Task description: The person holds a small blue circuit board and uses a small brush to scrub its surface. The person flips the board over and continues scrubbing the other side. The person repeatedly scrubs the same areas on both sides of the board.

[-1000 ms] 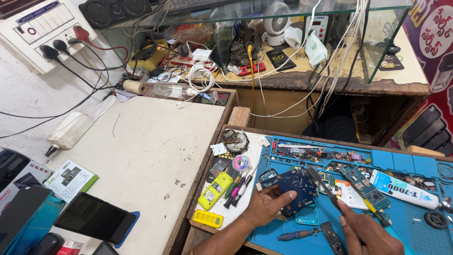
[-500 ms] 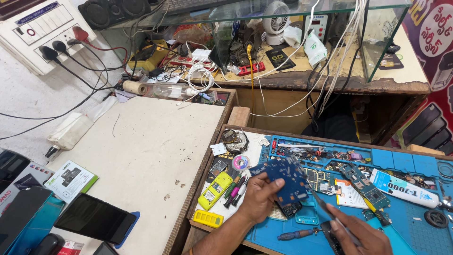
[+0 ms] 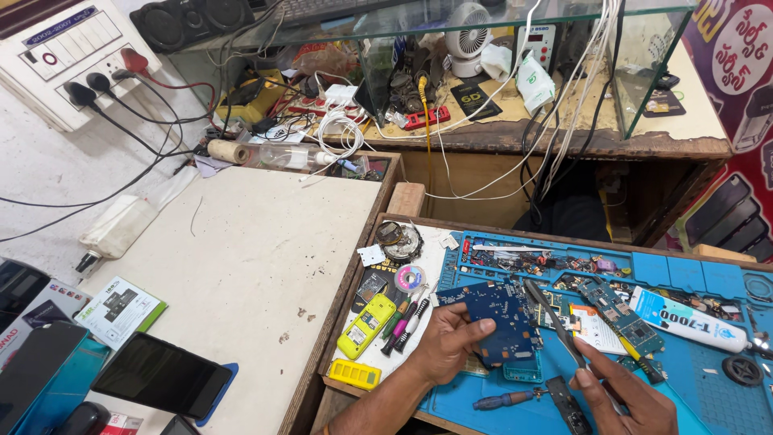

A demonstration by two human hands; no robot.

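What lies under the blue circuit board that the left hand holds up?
Under the blue circuit board lies the blue work mat, and a turquoise part shows below its lower edge. The board and left hand cover whatever lies directly beneath them.

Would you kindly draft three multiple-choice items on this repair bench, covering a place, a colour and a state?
1. Where does the yellow phone lie?
A. left of the left hand
B. on the glass shelf
C. under the fan

2. What colour is the work mat?
A. red
B. blue
C. green

3. What does the left hand hold?
A. a roll of tape
B. nothing
C. a blue circuit board

Answers: 1 A, it lies among the pens by that hand; 2 B, blue throughout; 3 C, fingers grip its edge, while the right hand holds tweezers.
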